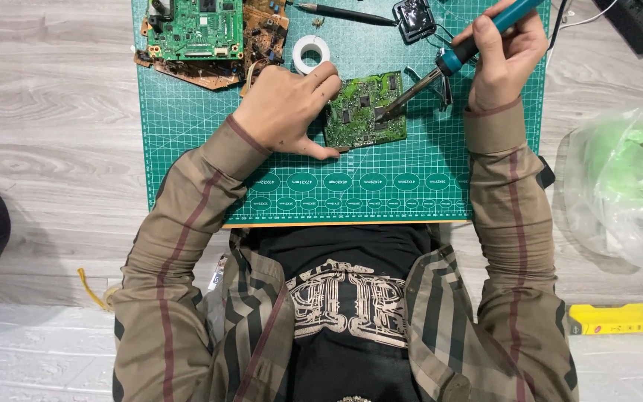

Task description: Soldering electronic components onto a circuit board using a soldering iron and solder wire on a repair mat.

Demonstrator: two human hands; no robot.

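A small green circuit board (365,112) lies on a green cutting mat (195,126). My left hand (288,108) grips the board's left edge between thumb and fingers, steadying it. My right hand (504,56) holds a soldering iron (452,59) with a teal handle, slanted down to the left. Its metal tip touches the board near its right side.
A stack of larger circuit boards (210,33) sits at the mat's top left, with a white tape roll (311,53), a black pen-like tool (344,13) and a small black holder (413,18) along the top. A clear plastic bag (623,182) lies right, a black power strip (638,22) top right, and a yellow object (613,318) lower right.
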